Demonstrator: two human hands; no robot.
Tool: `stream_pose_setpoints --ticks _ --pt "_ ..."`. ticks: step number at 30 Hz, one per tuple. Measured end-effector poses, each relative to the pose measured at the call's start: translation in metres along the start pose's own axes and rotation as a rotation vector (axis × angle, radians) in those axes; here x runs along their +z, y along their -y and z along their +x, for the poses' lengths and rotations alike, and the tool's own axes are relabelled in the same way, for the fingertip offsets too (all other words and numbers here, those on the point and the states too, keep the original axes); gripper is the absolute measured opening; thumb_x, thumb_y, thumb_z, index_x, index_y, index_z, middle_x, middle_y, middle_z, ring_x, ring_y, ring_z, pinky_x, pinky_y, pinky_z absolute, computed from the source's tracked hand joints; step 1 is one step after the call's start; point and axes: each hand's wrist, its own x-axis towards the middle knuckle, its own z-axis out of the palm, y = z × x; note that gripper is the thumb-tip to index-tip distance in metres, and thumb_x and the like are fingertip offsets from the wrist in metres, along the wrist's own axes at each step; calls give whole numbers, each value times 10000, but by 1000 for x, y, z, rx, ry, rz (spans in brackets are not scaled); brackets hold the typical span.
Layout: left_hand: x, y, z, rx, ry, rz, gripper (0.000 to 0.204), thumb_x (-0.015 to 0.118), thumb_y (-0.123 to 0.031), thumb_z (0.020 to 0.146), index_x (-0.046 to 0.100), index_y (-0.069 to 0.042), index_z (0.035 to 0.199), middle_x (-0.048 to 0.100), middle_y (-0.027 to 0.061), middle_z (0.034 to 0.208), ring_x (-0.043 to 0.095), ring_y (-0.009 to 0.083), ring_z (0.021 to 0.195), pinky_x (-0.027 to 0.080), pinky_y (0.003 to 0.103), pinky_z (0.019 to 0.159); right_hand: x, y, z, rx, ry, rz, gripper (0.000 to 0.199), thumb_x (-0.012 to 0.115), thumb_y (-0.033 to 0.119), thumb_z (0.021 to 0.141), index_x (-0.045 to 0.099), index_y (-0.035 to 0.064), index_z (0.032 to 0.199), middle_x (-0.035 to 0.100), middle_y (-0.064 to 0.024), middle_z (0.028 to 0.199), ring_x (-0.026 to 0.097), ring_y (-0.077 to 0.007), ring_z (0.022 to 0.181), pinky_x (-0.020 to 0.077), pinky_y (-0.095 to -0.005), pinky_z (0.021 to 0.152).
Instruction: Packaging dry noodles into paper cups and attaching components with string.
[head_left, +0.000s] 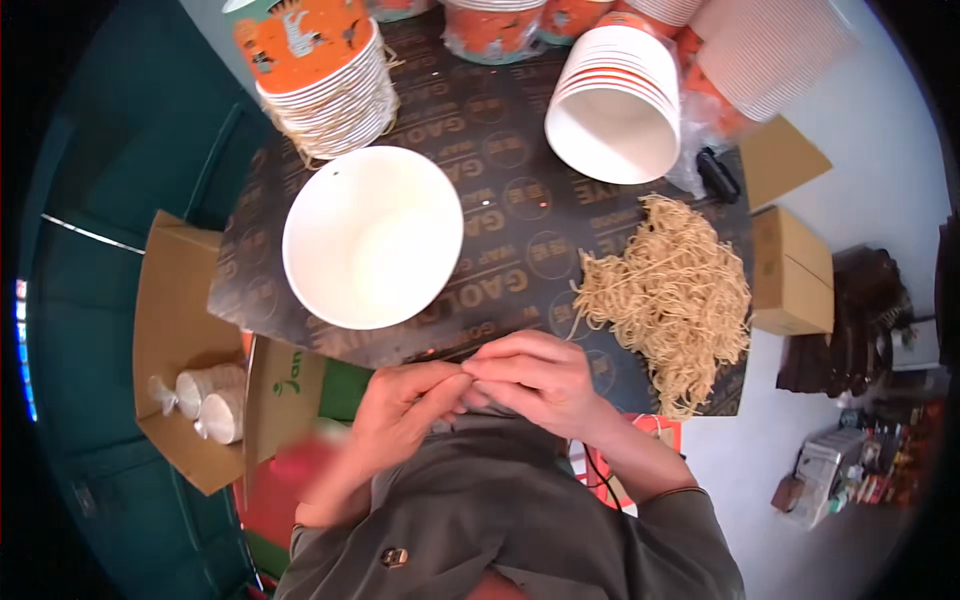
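Dark and printed with round marks, the tabletop [500, 200] fills the middle of the view, with a pale floor [880, 150] to one side and green floor to the other.

At the near edge of the tabletop, the left hand [400, 415] and the right hand [535, 385] meet. Their fingers [505, 365] are bent in and pressed tip to tip. I cannot tell if they pinch something small between them, because nothing shows there.

One big white bowl [372, 237] stands open, just past the hands on the left side. It has nothing in it. One pile of dry yellow noodles [670, 295] lies just past the hands on the right side, right on the tabletop.

Farther from the hands than the bowl, one stack of orange bowls [325, 75] stands at the far left. One more stack of bowls [615, 100] lies tipped over, its white mouth facing the noodles. More stacks sit at the far edge, cut off, so I cannot count them.

Left of the hands, below the tabletop, an open cardboard box [175, 320] holds two bags of small white lids [215, 400]. Right of the noodles, two brown boxes [795, 270] sit on the pale floor.
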Motion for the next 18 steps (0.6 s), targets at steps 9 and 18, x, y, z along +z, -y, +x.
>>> stream_pose_setpoints --ticks 9,18 --pt "7 0 -9 5 -129 37 180 694 -105 1110 815 25 1137 825 68 978 721 102 815 604 284 708 0 11 -4 179 -71 80 170 867 -34 899 831 32 1051 778 -92 1050 741 -146 840 570 -271 671" --pt "-6 -37 -10 751 -715 1050 437 888 -34 809 779 -37 1232 787 140 1164 710 312 1127 532 480 1036 8 4 5 162 -389 170 139 786 -73 965 699 1 1045 728 -76 1021 623 -79 761 506 -237 662"
